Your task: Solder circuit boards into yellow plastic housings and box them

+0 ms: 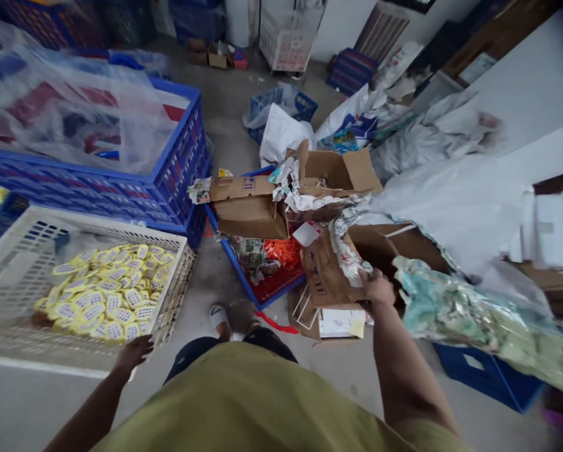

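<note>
At the lower left, my left hand (134,353) is beside the near right corner of a white plastic crate (58,358) and seems to hold nothing, its fingers a little apart. Yellow and white flat pieces (109,292) lie heaped inside that crate. On the right, my right hand (379,287) is closed at the torn edge of a brown cardboard box (326,270), by crumpled whitish wrapping (349,254). What its fingers pinch is hard to make out. The dark inside of an open box shows behind that hand.
A large blue crate (177,182) with plastic film stands at the upper left. Ahead, a blue and red crate (274,292) holds orange pieces (284,251) and open cardboard (250,213). Crinkled greenish plastic (469,307) and white sacks (450,194) crowd the right side.
</note>
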Available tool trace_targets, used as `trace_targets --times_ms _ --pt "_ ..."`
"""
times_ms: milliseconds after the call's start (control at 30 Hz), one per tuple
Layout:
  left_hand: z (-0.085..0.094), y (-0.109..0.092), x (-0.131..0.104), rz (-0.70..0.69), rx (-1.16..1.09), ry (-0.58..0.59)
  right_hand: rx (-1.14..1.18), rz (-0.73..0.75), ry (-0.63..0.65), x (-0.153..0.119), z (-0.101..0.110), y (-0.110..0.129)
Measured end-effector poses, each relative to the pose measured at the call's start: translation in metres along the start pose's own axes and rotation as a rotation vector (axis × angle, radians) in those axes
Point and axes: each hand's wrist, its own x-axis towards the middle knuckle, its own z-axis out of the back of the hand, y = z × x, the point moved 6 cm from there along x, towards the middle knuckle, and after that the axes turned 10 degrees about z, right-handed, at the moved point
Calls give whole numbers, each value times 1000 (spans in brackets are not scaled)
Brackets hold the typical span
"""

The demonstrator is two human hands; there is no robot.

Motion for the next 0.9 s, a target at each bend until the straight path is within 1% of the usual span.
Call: trace_targets --times_ms 67,167,233,333,433,500,567,600,633,667,700,733,767,800,833,900 --pt "-4 -24 7 -6 -39 26 -21 31 -57 -1 2 4" --pt "-20 -56 8 -27 -43 64 -32 129 -129 -1 6 15" --pt "-34 -72 6 -27 -27 84 -38 192 -155 0 5 23" --pt "-52 -92 2 -25 -1 104 -52 252 -169 6 0 34" --pt "-64 -106 0 -9 32 108 -69 266 -171 11 -7 41" --pt "-67 -116 0 8 57 120 -80 250 -175 11 -10 44" --pt "-67 -135 0 16 84 138 -82 214 -170 10 -14 47" --pt "-66 -151 2 11 98 145 -80 188 -159 10 -16 49" --pt "-66 -171 4 -3 112 151 -75 158 -142 12 -18 50" --pt "-67 -197 7 -26 124 158 -68 126 -118 15 -20 52" --pt "-70 -229 11 -62 134 169 -60 93 -92 19 -21 55" --pt "-75 -267 14 -109 140 188 -52 64 -67 25 -20 58" --pt "-83 -310 18 -162 142 212 -43 41 -46 33 -18 62" --pt "-93 -356 21 -226 136 244 -38 22 -35 41 -14 67" --pt "-107 -405 23 -283 127 281 -36 5 -35 50 -8 73" --pt "-142 -501 25 -368 92 362 -46 -31 -56 68 5 87"
